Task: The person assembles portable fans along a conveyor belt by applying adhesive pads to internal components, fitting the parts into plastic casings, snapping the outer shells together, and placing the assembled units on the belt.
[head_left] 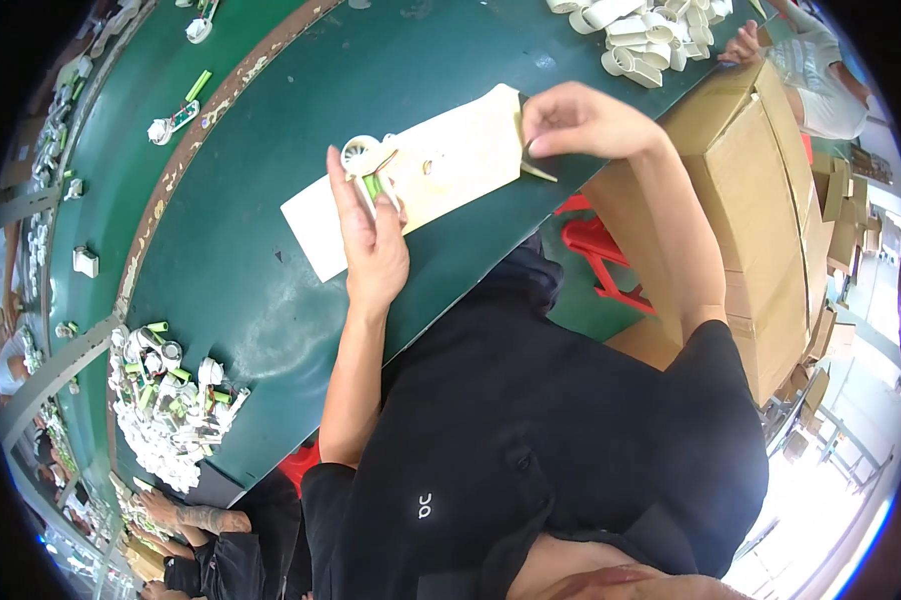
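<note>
My left hand (376, 245) is closed around a small white device with a round, spoked fan-like head (362, 156) and a green cylinder (374, 187) in its open body. It holds this over a pale yellow-white sheet (451, 190) lying on the green table. At the sheet's right end is my right hand (591, 122), its fingers curled in with thumb and forefinger close together. What they hold, if anything, I cannot make out. Just below those fingers a thin pointed strip (539, 173) sticks out past the sheet. A small brownish mark or bit (428, 167) shows on the sheet.
White hollow casings (651, 35) are heaped at the table's far right. A pile of white parts with green cylinders (171, 400) lies at left. Beyond a worn rim (156, 200) runs a green belt (91, 210). Cardboard boxes (741, 200) and a red stool (606, 260) stand right; other people work nearby.
</note>
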### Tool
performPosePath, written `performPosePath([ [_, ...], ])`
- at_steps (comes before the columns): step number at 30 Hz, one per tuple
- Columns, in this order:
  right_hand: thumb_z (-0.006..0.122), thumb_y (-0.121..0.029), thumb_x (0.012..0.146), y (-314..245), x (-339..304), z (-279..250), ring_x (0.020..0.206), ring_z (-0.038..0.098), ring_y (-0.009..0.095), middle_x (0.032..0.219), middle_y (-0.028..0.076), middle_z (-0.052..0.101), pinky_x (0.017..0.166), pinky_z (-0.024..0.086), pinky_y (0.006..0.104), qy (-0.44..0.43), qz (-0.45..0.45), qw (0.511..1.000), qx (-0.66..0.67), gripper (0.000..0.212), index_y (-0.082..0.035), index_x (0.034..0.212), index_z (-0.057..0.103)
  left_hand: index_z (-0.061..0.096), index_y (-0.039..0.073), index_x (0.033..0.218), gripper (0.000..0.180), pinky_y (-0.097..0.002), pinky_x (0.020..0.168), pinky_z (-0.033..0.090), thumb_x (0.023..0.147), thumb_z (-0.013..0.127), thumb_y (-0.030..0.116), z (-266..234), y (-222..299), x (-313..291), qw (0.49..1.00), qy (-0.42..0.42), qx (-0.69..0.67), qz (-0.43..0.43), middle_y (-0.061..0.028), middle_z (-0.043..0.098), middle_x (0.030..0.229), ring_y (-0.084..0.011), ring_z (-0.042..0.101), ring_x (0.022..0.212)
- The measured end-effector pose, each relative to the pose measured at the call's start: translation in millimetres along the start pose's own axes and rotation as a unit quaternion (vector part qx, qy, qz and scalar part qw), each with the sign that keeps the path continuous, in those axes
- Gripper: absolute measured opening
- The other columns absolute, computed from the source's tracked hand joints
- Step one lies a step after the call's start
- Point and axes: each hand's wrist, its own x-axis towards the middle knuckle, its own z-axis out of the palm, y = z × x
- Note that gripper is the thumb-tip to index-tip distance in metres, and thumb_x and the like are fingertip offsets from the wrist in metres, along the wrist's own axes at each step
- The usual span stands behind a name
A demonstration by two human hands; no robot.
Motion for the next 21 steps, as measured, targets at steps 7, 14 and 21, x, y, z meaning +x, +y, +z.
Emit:
performPosePath([
  [7, 0.076, -0.015, 0.093, 8, -15, -22, 0.08, 0.056, 0.005, 0.082, -0.005, 0.062, 0.072, 0.045, 0.0223, 0.078, 0.08, 0.979, -0.171, 0.014, -0.004, 0.094, 0.067, 0.004, 0.01, 0.168, 0.071, -0.0228, 0.069, 0.044, 0.106, 0.039, 0.0, -22, 5, -10, 1.0, 0.022, 0.002, 0.01, -0.005, 0.054, 0.119, -0.0079, 0.05, 0.081],
  [14, 0.077, -0.007, 0.092, -63, -9, 76, 0.075, 0.059, 0.004, 0.083, -0.004, 0.065, 0.067, 0.047, 0.0204, 0.126, -0.071, 0.988, 0.062, 0.009, -0.003, 0.093, 0.069, 0.006, 0.013, 0.168, 0.072, -0.0213, 0.067, 0.042, 0.107, 0.043, 0.004, 13, 37, -19, 0.997, -0.017, -0.071, -0.002, -0.0046, 0.055, 0.119, -0.0066, 0.049, 0.081],
  [21, 0.076, -0.006, 0.088, -104, 18, 97, 0.071, 0.062, 0.006, 0.077, 0.001, 0.068, 0.064, 0.05, 0.0236, 0.056, -0.031, 0.998, -0.021, 0.011, 0.002, 0.088, 0.068, 0.003, 0.013, 0.169, 0.077, -0.0232, 0.072, 0.044, 0.105, 0.045, 0.003, 21, 45, -26, 0.997, -0.038, -0.052, 0.031, -0.004, 0.054, 0.13, -0.0087, 0.05, 0.087],
])
